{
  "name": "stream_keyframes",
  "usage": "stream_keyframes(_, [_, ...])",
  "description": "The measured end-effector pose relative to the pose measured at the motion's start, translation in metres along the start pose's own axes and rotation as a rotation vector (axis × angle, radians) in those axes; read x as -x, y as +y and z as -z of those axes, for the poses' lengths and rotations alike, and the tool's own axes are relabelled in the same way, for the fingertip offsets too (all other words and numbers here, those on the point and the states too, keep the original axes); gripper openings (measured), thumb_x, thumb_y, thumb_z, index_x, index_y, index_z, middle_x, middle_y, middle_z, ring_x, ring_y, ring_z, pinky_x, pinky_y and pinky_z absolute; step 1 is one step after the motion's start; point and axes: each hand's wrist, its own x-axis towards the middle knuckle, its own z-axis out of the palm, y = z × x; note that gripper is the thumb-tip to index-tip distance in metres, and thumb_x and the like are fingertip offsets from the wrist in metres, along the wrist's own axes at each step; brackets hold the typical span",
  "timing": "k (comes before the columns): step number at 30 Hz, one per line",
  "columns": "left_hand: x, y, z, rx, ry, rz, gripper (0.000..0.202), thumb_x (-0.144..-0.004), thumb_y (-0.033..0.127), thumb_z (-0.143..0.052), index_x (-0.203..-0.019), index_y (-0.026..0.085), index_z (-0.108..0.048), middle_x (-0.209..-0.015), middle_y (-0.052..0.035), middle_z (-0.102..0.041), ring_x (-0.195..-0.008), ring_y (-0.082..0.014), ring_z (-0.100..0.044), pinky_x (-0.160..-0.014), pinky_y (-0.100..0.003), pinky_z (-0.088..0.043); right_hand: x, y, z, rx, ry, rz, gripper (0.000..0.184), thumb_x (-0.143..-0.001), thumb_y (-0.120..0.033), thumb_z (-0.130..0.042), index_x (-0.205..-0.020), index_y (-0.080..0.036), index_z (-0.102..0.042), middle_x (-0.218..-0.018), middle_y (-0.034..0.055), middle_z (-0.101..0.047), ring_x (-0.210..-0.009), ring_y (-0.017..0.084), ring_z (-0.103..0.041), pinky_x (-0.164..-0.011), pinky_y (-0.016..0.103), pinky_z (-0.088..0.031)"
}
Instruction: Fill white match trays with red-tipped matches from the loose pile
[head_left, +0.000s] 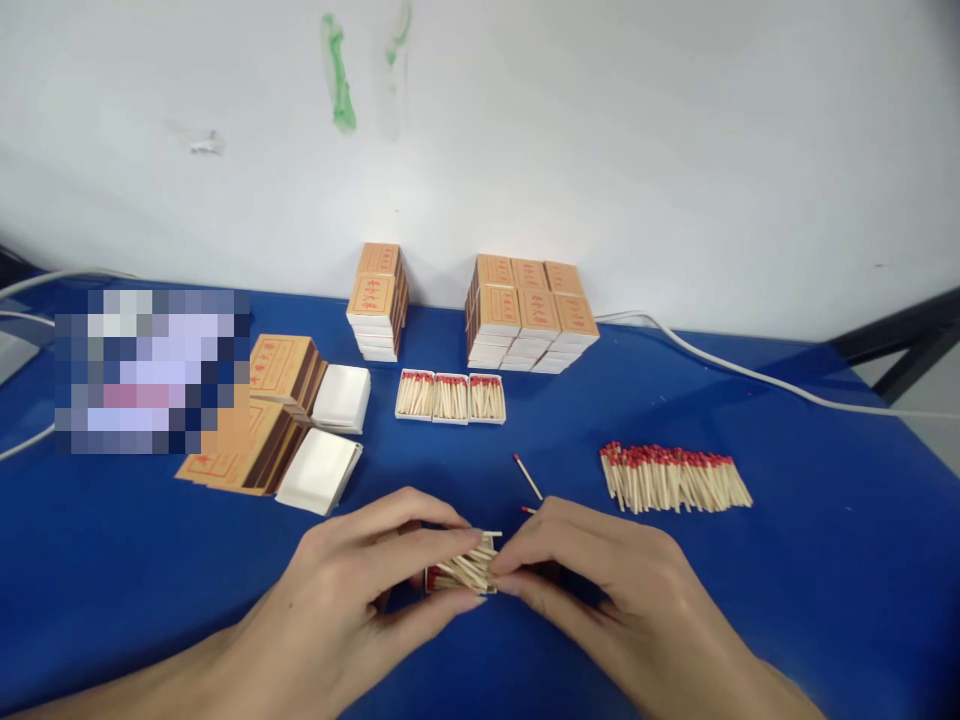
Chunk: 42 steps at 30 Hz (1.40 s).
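Red-tipped matches [466, 572] lie sideways and somewhat crossed in a small white matchbox tray [491, 591], which is mostly covered by my hands. My left hand [330, 590] is curled round the tray from the left, its fingers over the far side and its thumb along the near side. At the tray's right end, my right hand [630, 580] pinches the bare ends of the matches between thumb and fingers. One loose match [528, 477] lies just beyond my right hand, and the red head of another match [529, 510] peeks out beside its knuckles.
Three filled trays [451, 398] stand in a row. To the right lies a pile of matches [675, 478]. Empty trays [319, 470] and flat sleeves [247, 450] are stacked left. Closed matchboxes [529, 312] stand by the wall, with a smaller stack [375, 300] beside them. A white cable [720, 357] crosses the blue table.
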Motion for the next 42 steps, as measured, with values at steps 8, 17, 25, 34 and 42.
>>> stream_keyframes(8, [-0.001,0.000,0.000,-0.028,0.024,0.001,0.028,-0.109,0.018,-0.080,-0.132,0.034,-0.084,-0.120,0.0017,-0.083,-0.096,-0.0100,-0.083,-0.082,-0.015,-0.068,0.004,0.000,-0.009,0.092,0.076,-0.074,0.013,-0.107,-0.017,-0.083,-0.115,-0.026,-0.079,-0.097,-0.0049,-0.082,-0.080,0.009,-0.079,-0.078,0.016,-0.063])
stream_keyframes(17, [0.008,0.000,0.002,-0.060,-0.010,0.039,0.047,-0.117,0.022,-0.069,-0.158,0.044,-0.070,-0.133,0.0024,-0.080,-0.107,-0.0110,-0.084,-0.091,-0.016,-0.069,0.006,0.000,-0.007,0.103,0.088,-0.045,0.016,-0.110,-0.010,-0.075,-0.111,-0.025,-0.082,-0.099,-0.0033,-0.080,-0.085,0.009,-0.078,-0.080,0.017,-0.060])
stream_keyframes(25, [0.018,-0.009,0.014,-0.101,-0.013,0.015,0.030,-0.116,0.038,-0.073,-0.144,0.046,-0.080,-0.132,0.0018,-0.081,-0.100,-0.0131,-0.086,-0.091,-0.019,-0.072,0.006,-0.001,0.001,0.057,0.045,-0.134,0.009,-0.107,-0.016,-0.082,-0.109,-0.025,-0.081,-0.094,-0.0045,-0.077,-0.075,0.008,-0.073,-0.069,0.018,-0.057])
stream_keyframes(34, [0.012,0.005,0.007,-0.199,-0.012,-0.055,0.028,-0.122,0.035,-0.060,-0.144,0.040,-0.077,-0.130,0.0033,-0.083,-0.106,-0.0106,-0.088,-0.093,-0.013,-0.071,0.013,0.001,-0.008,0.007,0.005,-0.090,0.012,-0.110,-0.012,-0.076,-0.111,-0.023,-0.078,-0.103,-0.0015,-0.079,-0.090,0.010,-0.077,-0.082,0.019,-0.059])
stream_keyframes(42, [0.016,0.010,0.003,-0.491,0.106,-0.176,0.027,-0.122,0.037,-0.061,-0.144,0.024,-0.068,-0.124,-0.0040,-0.083,-0.110,-0.0136,-0.084,-0.097,-0.018,-0.070,0.012,0.001,-0.010,0.067,0.019,-0.036,0.011,-0.111,-0.013,-0.074,-0.110,-0.024,-0.076,-0.101,-0.0019,-0.076,-0.088,0.010,-0.074,-0.080,0.021,-0.058])
